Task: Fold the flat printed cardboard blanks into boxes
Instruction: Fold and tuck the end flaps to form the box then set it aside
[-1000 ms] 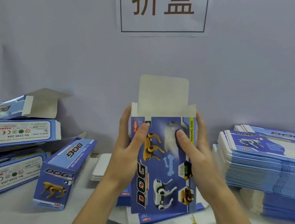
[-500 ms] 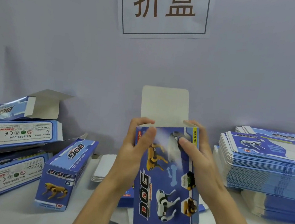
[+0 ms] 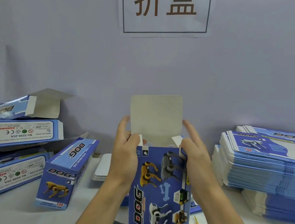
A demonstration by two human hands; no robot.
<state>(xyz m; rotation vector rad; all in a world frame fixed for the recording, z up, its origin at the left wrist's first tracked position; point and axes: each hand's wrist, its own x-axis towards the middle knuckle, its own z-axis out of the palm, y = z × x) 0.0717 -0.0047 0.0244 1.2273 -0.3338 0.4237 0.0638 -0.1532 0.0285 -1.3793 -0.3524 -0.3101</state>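
A blue printed box [image 3: 161,189] stands upright at lower centre, opened into a tube, its plain top flap raised and two small side flaps angled inward. Flat blanks [image 3: 265,167] sit stacked at right; folded boxes [image 3: 19,145] lie piled at left.

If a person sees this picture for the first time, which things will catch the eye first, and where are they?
First comes the blue box in the middle, held upright by the left hand and the right hand, its pale lid flap standing open at the top. Next is the white sign with large brown characters on the wall above. Then the tall stack of flat blanks at the right and the folded boxes piled at the left.
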